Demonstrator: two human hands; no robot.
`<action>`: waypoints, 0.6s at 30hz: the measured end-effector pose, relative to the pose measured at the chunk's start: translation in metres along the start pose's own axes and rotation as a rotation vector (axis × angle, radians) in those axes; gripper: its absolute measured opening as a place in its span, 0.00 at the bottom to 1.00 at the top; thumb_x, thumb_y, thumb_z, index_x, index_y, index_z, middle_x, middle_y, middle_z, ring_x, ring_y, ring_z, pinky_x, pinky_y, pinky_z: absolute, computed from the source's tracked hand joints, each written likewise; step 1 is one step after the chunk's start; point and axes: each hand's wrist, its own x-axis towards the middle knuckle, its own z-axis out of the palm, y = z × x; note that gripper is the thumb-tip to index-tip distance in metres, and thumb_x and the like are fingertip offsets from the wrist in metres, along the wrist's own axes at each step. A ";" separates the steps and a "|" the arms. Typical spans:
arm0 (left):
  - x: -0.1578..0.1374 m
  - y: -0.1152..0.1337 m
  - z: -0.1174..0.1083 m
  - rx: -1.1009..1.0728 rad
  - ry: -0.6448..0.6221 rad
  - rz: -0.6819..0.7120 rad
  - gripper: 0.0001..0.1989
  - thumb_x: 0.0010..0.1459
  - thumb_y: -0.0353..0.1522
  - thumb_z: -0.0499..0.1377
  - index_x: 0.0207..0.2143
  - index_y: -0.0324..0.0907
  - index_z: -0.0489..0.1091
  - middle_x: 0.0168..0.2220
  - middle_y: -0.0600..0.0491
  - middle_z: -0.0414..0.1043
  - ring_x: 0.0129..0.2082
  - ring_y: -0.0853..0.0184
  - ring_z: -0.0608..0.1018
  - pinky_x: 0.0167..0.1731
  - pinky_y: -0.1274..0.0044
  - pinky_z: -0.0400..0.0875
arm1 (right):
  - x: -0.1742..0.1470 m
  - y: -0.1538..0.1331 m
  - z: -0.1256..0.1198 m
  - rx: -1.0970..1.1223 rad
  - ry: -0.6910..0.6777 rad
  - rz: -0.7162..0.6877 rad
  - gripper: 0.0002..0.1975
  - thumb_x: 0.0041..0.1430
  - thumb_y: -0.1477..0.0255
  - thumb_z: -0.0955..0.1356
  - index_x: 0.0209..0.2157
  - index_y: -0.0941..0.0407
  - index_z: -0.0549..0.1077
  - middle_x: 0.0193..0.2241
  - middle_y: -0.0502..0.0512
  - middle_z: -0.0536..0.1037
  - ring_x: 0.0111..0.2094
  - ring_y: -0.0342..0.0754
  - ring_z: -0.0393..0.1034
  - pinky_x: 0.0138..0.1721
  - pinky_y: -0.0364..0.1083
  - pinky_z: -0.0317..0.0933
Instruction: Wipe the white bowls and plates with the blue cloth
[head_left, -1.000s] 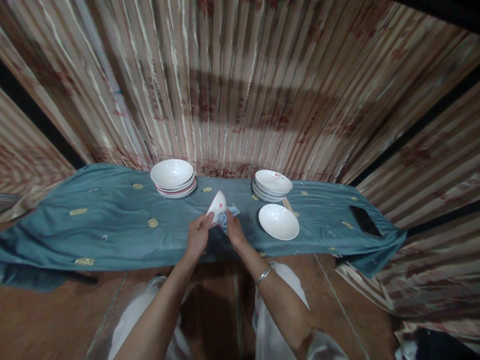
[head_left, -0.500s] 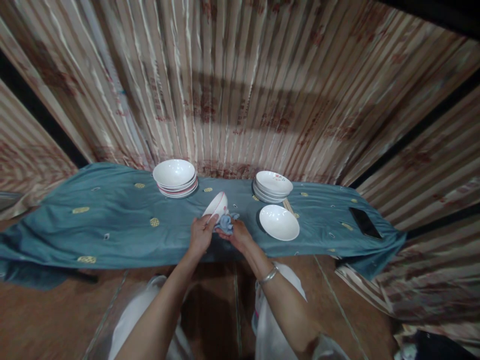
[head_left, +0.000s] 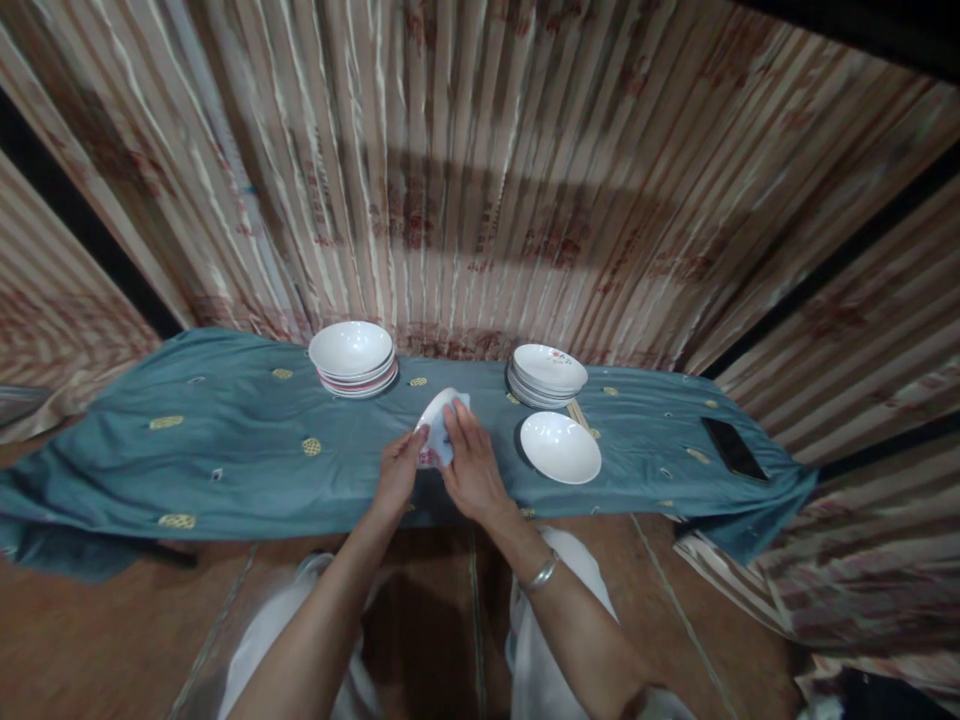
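Observation:
Above the front of the table, a white bowl [head_left: 433, 411] with a red pattern is held on its side. My left hand [head_left: 401, 464] grips its left edge, thumb near the rim. A light blue cloth [head_left: 441, 447] lies against the bowl, pressed by my right hand [head_left: 472, 462], whose fingers reach over it. Part of the bowl is hidden behind the cloth and fingers. To the right of my right hand, a single white bowl [head_left: 561, 447] sits on the table.
A stack of bowls [head_left: 352, 350] stands at the back left, and another stack of dishes [head_left: 550, 369] at the back right, with chopsticks [head_left: 577, 412] beside it. A black phone [head_left: 733, 448] lies far right on the teal tablecloth [head_left: 255, 450]. A striped curtain [head_left: 465, 180] hangs behind.
My right hand has moved up from beneath the bowl to its near face, bringing the cloth with it. The bowl has turned in my left hand. Both stacks stay put.

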 end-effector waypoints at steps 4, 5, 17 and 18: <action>-0.004 -0.002 0.003 -0.077 -0.042 -0.011 0.12 0.41 0.40 0.66 0.24 0.41 0.77 0.23 0.55 0.76 0.23 0.69 0.73 0.30 0.78 0.67 | 0.005 -0.001 0.002 -0.062 -0.070 -0.070 0.30 0.64 0.70 0.60 0.66 0.59 0.51 0.66 0.61 0.54 0.68 0.55 0.40 0.65 0.57 0.44; -0.004 -0.002 0.004 -0.095 -0.052 -0.033 0.12 0.41 0.40 0.66 0.25 0.41 0.77 0.23 0.55 0.77 0.23 0.69 0.73 0.29 0.78 0.67 | 0.007 0.000 0.002 -0.061 -0.066 -0.064 0.30 0.65 0.69 0.59 0.66 0.58 0.51 0.66 0.61 0.54 0.68 0.55 0.40 0.65 0.58 0.43; -0.003 -0.006 0.000 -0.192 -0.052 -0.181 0.24 0.40 0.47 0.67 0.30 0.34 0.77 0.25 0.47 0.79 0.30 0.57 0.80 0.35 0.69 0.72 | 0.029 0.037 0.007 0.528 0.094 0.426 0.25 0.64 0.56 0.56 0.50 0.56 0.71 0.49 0.59 0.76 0.55 0.53 0.65 0.58 0.53 0.55; -0.004 -0.004 0.000 -0.200 -0.045 -0.190 0.24 0.40 0.47 0.68 0.29 0.34 0.77 0.25 0.46 0.79 0.32 0.56 0.80 0.36 0.69 0.73 | 0.030 0.042 0.009 0.589 0.079 0.498 0.24 0.63 0.55 0.56 0.47 0.55 0.72 0.45 0.58 0.77 0.52 0.53 0.67 0.56 0.52 0.57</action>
